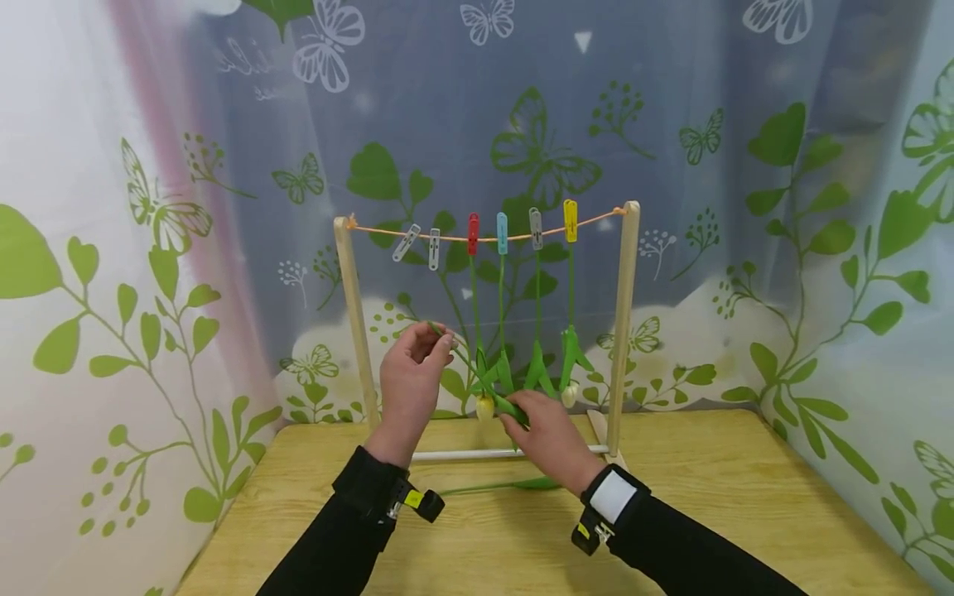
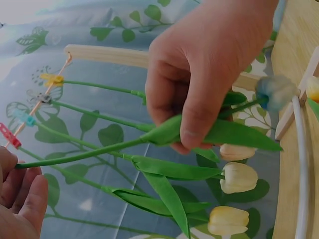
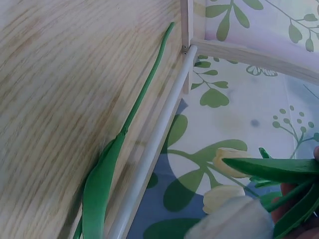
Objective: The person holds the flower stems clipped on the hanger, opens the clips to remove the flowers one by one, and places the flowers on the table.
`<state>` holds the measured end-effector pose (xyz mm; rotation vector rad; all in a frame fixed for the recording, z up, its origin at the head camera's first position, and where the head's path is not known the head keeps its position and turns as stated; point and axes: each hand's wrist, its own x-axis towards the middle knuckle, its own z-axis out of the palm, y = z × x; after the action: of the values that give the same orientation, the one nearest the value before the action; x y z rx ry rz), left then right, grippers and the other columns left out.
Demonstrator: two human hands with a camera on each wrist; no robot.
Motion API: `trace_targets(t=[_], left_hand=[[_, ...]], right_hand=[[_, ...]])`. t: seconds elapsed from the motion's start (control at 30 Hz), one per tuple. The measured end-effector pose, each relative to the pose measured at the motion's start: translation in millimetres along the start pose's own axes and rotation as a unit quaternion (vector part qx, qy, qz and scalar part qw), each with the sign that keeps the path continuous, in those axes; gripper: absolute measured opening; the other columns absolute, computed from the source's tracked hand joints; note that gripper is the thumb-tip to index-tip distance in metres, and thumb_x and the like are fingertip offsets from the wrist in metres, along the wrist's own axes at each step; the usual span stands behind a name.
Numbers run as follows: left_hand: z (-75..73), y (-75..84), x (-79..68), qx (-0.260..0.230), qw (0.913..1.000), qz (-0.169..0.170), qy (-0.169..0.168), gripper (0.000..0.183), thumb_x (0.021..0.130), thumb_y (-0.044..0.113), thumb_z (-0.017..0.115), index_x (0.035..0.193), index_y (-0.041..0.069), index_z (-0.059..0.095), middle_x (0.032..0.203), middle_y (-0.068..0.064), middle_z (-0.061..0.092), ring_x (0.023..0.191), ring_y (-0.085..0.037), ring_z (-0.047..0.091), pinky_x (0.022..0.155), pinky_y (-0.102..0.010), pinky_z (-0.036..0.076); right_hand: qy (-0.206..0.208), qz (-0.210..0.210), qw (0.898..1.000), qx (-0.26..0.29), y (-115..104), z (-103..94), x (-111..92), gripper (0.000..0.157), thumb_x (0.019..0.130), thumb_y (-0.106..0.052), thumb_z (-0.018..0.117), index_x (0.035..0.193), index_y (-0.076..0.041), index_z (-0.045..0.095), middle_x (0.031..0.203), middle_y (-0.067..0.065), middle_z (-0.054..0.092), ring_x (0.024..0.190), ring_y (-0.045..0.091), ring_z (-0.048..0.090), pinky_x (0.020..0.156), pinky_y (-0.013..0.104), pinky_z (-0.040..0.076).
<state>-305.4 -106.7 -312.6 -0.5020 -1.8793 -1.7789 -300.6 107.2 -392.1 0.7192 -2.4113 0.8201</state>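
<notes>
My right hand (image 1: 547, 434) grips an artificial tulip around its green leaves, just above the pale bloom (image 3: 232, 221). At the other end, the fingers of my left hand (image 1: 413, 372) pinch the tip of the same tulip's stem (image 2: 89, 155). The tulip slants in front of an orange cord (image 1: 488, 240). From that cord several tulips hang bloom-down, held by a red clothespin (image 1: 473, 233), a light blue one, a grey one and a yellow clothespin (image 1: 570, 220). Two whitish-grey clothespins (image 1: 434, 249) at the cord's left carry no flower.
The cord is tied between two wooden posts (image 1: 624, 323), joined low down by a white rod (image 1: 477, 454). Another tulip (image 3: 99, 191) lies on the wooden table (image 1: 313, 530) in front of the rod. A patterned curtain (image 1: 432, 108) stands behind.
</notes>
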Motion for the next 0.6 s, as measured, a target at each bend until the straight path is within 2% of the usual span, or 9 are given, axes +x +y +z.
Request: trace_targets(t=[0.2, 0.37, 0.47, 0.6], left_hand=[[-6.7, -4.1, -2.5, -0.006, 0.9999, -0.006, 0.009, 0.019, 0.102, 0.022, 0.070, 0.118, 0.011, 0.067, 0.114, -0.010, 0.070, 0.104, -0.019, 0.071, 0.093, -0.035, 0.065], [-13.0, -8.2, -4.7, -0.013, 0.9995, -0.025, 0.014, 0.018, 0.101, 0.020, 0.072, 0.115, 0.010, 0.067, 0.112, -0.012, 0.070, 0.100, -0.016, 0.071, 0.094, -0.045, 0.064], [-16.8, -10.1, -7.0, -0.007, 0.9994, -0.032, 0.013, 0.020, 0.100, 0.021, 0.072, 0.116, 0.009, 0.067, 0.112, -0.014, 0.070, 0.100, -0.015, 0.071, 0.094, -0.043, 0.064], [-20.4, -11.2, -9.6, -0.006, 0.9990, -0.043, 0.011, 0.025, 0.100, 0.022, 0.073, 0.119, 0.007, 0.067, 0.112, -0.015, 0.070, 0.101, -0.016, 0.071, 0.094, -0.036, 0.065]], right_hand=[[-0.003, -0.018, 1.000, -0.014, 2.6, -7.4, -1.1, 0.020, 0.101, -0.018, 0.070, 0.119, -0.008, 0.071, 0.107, 0.002, 0.070, 0.087, 0.014, 0.071, 0.069, 0.031, 0.064], [-0.012, -0.026, 0.999, -0.034, 4.8, -13.3, -0.9, 0.020, 0.101, -0.017, 0.071, 0.119, -0.007, 0.071, 0.107, 0.003, 0.071, 0.084, 0.013, 0.070, 0.068, 0.029, 0.062], [-0.011, -0.032, 0.998, -0.051, 5.4, -18.6, -0.6, 0.021, 0.101, -0.017, 0.071, 0.119, -0.007, 0.071, 0.108, 0.004, 0.071, 0.081, 0.012, 0.070, 0.067, 0.028, 0.063], [0.013, -0.057, 0.994, -0.093, 7.0, -24.9, 0.0, 0.022, 0.098, -0.016, 0.075, 0.117, -0.006, 0.071, 0.109, 0.007, 0.072, 0.088, 0.017, 0.073, 0.072, 0.031, 0.066]])
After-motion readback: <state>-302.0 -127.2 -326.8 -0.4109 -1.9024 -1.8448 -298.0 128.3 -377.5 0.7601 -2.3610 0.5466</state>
